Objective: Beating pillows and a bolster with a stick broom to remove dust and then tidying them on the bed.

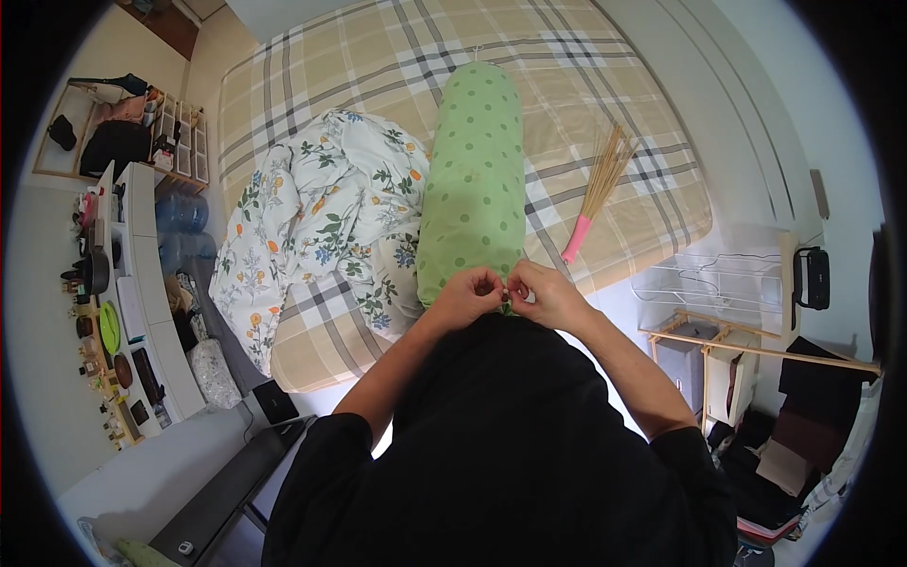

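Note:
A long green polka-dot bolster pillow (476,170) lies lengthwise on the bed in front of me. A short white tie cord (478,51) sticks out at its far end. At the near end, my left hand (469,294) and my right hand (544,292) meet with thumbs and fingers pinched together. Between the fingertips shows a small pale bit (505,292) that looks like the matching tie cord; its exact shape is mostly hidden by my fingers. The pillow's near end rests close against my black shirt (510,439).
Left of the bolster lies a crumpled floral blanket (333,212). On the right is a stick bed broom (602,191) with a pink handle. Plaid sheet (574,64) covers the mattress. A white cabinet (159,312) stands left; a wire rack (708,280) and wooden frame (765,351) stand right.

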Action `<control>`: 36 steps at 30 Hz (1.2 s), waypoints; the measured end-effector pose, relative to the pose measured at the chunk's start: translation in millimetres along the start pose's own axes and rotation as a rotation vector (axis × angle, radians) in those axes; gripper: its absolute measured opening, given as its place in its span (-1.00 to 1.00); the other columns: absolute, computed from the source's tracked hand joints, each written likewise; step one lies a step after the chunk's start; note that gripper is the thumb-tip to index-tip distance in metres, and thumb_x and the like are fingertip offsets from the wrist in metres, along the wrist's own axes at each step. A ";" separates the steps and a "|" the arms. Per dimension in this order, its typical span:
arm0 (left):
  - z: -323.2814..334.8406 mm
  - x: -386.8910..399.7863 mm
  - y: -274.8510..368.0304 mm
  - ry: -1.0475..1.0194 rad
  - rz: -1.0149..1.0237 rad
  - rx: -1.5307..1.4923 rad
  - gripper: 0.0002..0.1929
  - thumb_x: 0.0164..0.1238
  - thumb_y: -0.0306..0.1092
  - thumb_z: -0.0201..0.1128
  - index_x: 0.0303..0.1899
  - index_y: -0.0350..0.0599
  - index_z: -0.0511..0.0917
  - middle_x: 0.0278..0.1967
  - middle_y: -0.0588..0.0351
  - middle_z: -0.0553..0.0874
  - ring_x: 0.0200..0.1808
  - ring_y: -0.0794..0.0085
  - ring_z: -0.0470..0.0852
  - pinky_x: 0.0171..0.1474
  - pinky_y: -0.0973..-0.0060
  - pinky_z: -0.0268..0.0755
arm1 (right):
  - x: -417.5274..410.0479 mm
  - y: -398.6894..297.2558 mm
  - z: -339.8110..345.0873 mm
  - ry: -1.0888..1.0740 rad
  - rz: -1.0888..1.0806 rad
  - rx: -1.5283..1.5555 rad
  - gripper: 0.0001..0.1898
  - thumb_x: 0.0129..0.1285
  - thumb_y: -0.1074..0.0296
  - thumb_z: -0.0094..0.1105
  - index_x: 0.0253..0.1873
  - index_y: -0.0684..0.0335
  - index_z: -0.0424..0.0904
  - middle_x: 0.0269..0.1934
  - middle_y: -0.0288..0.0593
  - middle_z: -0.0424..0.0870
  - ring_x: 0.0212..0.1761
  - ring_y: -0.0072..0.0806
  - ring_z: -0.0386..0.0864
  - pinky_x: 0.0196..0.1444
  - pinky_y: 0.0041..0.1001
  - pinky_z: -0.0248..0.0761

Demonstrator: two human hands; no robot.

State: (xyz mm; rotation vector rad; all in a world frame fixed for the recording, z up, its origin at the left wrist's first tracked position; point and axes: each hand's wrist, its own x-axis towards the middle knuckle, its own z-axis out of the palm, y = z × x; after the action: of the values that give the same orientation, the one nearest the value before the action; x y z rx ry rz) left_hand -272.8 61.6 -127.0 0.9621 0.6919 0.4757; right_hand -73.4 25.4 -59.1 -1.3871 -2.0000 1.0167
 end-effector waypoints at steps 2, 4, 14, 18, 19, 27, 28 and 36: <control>-3.5 0.1 0.9 0.020 0.016 0.064 -0.88 0.31 -0.39 0.34 -0.25 -0.23 0.61 -0.33 0.26 0.68 -0.26 0.67 0.61 -0.16 0.62 0.50 | 0.0 1.1 -0.4 0.004 -0.006 -0.010 -0.84 0.13 0.51 0.29 -0.21 0.29 0.50 -0.33 -0.07 0.58 -0.30 -0.15 0.62 -0.30 -0.29 0.47; -2.2 -0.8 8.9 0.042 0.031 0.129 -0.87 0.30 -0.40 0.35 -0.23 -0.23 0.62 -0.32 0.25 0.69 -0.26 0.66 0.62 -0.16 0.61 0.50 | 1.2 0.3 -3.0 -0.008 -0.039 -0.055 -0.83 0.10 0.52 0.29 -0.23 0.28 0.48 -0.33 -0.07 0.58 -0.29 -0.11 0.62 -0.28 -0.25 0.47; -0.2 1.1 35.8 -0.037 0.120 0.571 -0.83 0.17 -0.40 0.38 -0.27 -0.26 0.62 -0.39 0.09 0.71 -0.34 0.52 0.64 -0.21 0.50 0.49 | 8.3 -5.2 -4.4 -0.015 -0.207 -0.182 -0.82 0.06 0.55 0.31 -0.27 0.27 0.47 -0.37 -0.09 0.55 -0.33 -0.15 0.59 -0.30 -0.28 0.45; 6.2 -2.4 34.2 0.014 0.165 0.688 -0.85 0.21 -0.41 0.31 -0.28 -0.25 0.54 -0.41 0.02 0.65 -0.38 0.42 0.59 -0.25 0.39 0.46 | 7.0 1.1 -0.3 -0.053 -0.005 -0.024 -0.82 0.07 0.54 0.31 -0.27 0.27 0.47 -0.38 -0.12 0.56 -0.36 -0.26 0.58 -0.33 -0.35 0.45; 3.3 -3.3 26.1 0.016 0.164 0.689 -0.85 0.21 -0.41 0.31 -0.28 -0.25 0.54 -0.41 0.02 0.65 -0.38 0.42 0.59 -0.25 0.39 0.46 | 7.2 3.5 0.4 -0.090 0.092 0.015 -0.83 0.08 0.54 0.30 -0.27 0.28 0.47 -0.38 -0.15 0.56 -0.38 -0.34 0.58 -0.34 -0.39 0.44; -1.6 1.4 30.8 0.036 0.041 0.410 -0.89 0.39 -0.37 0.20 -0.19 -0.19 0.52 -0.39 0.34 0.52 -0.36 0.73 0.44 -0.33 0.65 0.32 | 8.8 6.5 -8.7 -0.016 0.129 0.156 -0.86 0.14 0.53 0.28 -0.22 0.30 0.51 -0.42 -0.20 0.57 -0.39 -0.46 0.56 -0.33 -0.44 0.42; -1.1 3.0 30.2 0.036 0.045 0.412 -0.89 0.39 -0.37 0.20 -0.19 -0.19 0.52 -0.39 0.34 0.52 -0.36 0.73 0.44 -0.33 0.65 0.32 | 11.3 3.2 -9.9 -0.011 0.114 0.141 -0.86 0.16 0.49 0.29 -0.21 0.30 0.52 -0.40 -0.11 0.61 -0.38 -0.34 0.60 -0.29 -0.35 0.44; -5.4 7.7 1.2 -0.027 -0.004 0.131 -0.89 0.35 -0.45 0.24 -0.16 -0.24 0.56 -0.30 0.26 0.64 -0.27 0.67 0.56 -0.17 0.65 0.43 | 13.7 -4.9 -14.0 -0.086 0.027 0.085 -0.88 0.16 0.54 0.29 -0.22 0.29 0.55 -0.36 -0.11 0.62 -0.33 -0.35 0.63 -0.28 -0.40 0.48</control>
State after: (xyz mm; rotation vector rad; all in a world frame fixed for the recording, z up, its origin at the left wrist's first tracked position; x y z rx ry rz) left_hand -271.4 70.3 -130.5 1.0883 0.7066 0.4170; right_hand -70.6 41.3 -47.1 -1.3494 -1.9792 1.1782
